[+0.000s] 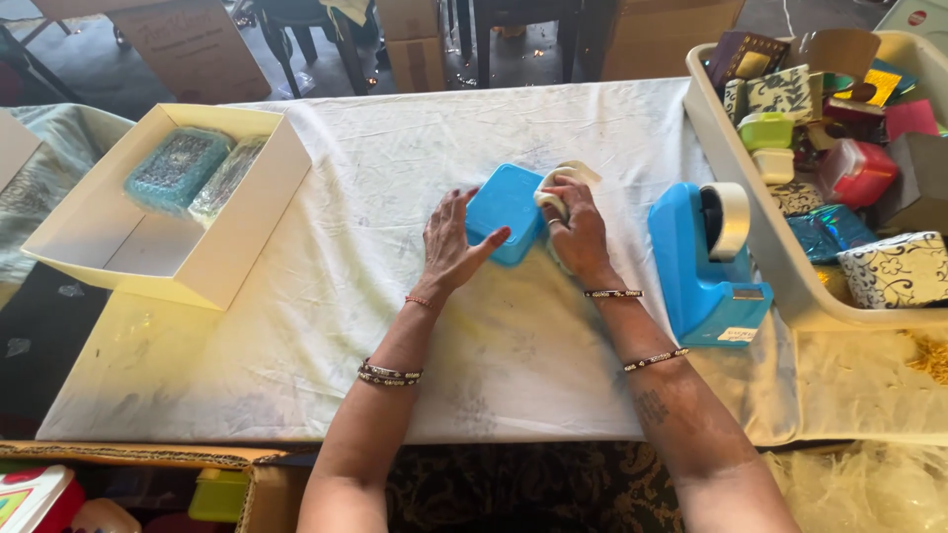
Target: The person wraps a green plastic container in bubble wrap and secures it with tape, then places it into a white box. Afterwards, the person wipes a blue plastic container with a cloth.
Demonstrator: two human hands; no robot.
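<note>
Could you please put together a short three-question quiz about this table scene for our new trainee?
1. True or false: the left hand rests on the square blue plastic box.
2. What stands just right of the right hand? A) blue tape dispenser B) red kettle C) green bottle
3. How many wrapped boxes lie in the open white cardboard box?

Key: 1 true; 2 A; 3 two.

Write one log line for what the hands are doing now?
left hand: on blue box | right hand: holding tape roll | tape dispenser: right
</note>
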